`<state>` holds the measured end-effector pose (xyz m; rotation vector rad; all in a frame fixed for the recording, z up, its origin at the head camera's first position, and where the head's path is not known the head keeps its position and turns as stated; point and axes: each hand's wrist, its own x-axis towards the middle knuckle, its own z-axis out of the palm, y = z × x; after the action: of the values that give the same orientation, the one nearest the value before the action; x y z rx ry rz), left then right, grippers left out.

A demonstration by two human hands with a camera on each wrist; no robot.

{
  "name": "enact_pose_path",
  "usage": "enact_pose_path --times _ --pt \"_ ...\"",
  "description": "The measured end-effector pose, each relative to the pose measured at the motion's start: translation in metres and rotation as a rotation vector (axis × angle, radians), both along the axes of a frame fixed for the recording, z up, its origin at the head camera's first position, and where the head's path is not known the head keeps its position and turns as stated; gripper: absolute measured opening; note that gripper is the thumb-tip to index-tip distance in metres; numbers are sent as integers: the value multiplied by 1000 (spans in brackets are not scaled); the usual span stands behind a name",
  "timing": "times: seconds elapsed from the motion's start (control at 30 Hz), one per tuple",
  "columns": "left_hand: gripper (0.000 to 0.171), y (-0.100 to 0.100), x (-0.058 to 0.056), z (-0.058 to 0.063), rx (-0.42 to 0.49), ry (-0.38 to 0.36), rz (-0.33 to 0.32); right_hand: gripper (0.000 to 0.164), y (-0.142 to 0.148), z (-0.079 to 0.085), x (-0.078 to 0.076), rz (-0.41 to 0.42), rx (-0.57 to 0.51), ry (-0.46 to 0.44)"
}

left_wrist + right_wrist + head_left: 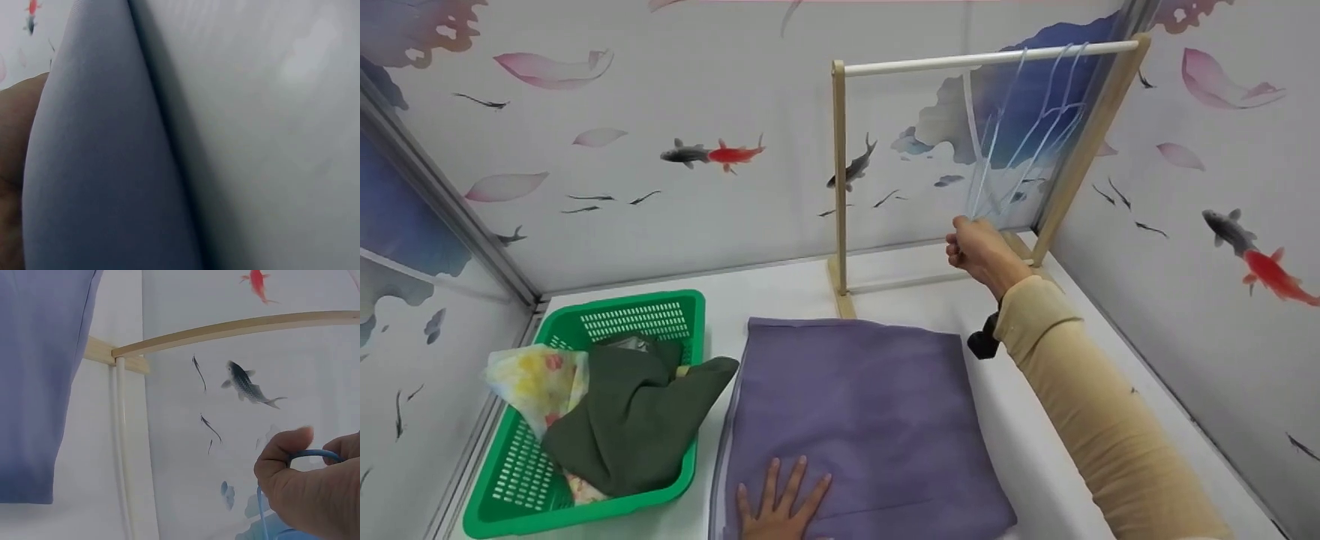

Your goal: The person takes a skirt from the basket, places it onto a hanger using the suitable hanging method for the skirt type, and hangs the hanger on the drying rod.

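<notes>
A purple folded cloth lies spread on the white table. My left hand rests flat on its near left part with fingers spread. In the left wrist view, the purple cloth covers much of the frame and only an edge of the hand shows. My right hand reaches out to the rack, fingers curled round the lower part of a light blue clothes hanger. The right wrist view shows the blue hanger passing through the fingers of that hand. Other blue hangers hang beside it from the rod.
A wooden clothes rack with a white top rod stands at the back right. On the left sits a green basket holding a dark green garment and a flowered cloth. Printed walls enclose the table.
</notes>
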<state>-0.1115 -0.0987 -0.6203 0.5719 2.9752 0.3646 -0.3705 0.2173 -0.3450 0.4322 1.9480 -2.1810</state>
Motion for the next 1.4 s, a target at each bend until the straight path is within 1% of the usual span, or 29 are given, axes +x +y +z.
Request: enact_pose_path --times 0.03,0.07,0.13,0.17,0.27,0.37,0.47,0.57,0.67,0.73,0.83,0.9,0.97,1.03,1.13,1.2,1.23,1.4 --pt "71 1 0 0 3 17 0 13 1 1 1 -8 8 13" --pt "70 1 0 0 2 30 0 10 1 1 2 -20 22 26" --pt "70 2 0 1 4 33 -2 12 1 2 4 -42 63 49" --pt "71 2 0 1 8 26 0 13 1 1 5 -51 102 63" --pt "78 -1 0 1 -1 -18 6 22 -2 -1 7 -83 246 86" --pt "85 -2 1 1 -9 -54 8 38 -5 -5 8 -105 338 105" --pt "86 0 1 0 -3 -48 1 49 -3 -6 10 -131 382 129" --pt "87 2 -2 0 4 -55 -15 55 1 -5 14 -171 442 167" --pt "86 2 -4 1 -2 -61 -24 57 3 -3 18 -191 505 203" --pt "86 2 -3 1 1 -40 -24 56 4 -3 20 -181 549 227" --pt "84 0 0 -1 -14 32 -5 56 3 -6 21 -144 602 271" --pt "85 -1 3 -2 -26 70 14 52 3 -10 22 -120 625 296" --pt "86 -1 4 -2 -38 82 23 47 4 -14 23 -111 634 307" --pt "86 0 3 -1 -26 57 17 41 7 -17 24 -123 631 311" --pt "87 1 -1 0 -5 -2 1 39 15 -23 27 -156 566 311" --pt "87 1 -1 1 -1 -17 -2 38 20 -28 30 -175 511 328" --pt "87 1 -1 0 -3 -15 -1 37 22 -30 31 -181 483 334" --pt "86 2 2 -2 -27 61 6 30 28 -41 40 -193 367 391"
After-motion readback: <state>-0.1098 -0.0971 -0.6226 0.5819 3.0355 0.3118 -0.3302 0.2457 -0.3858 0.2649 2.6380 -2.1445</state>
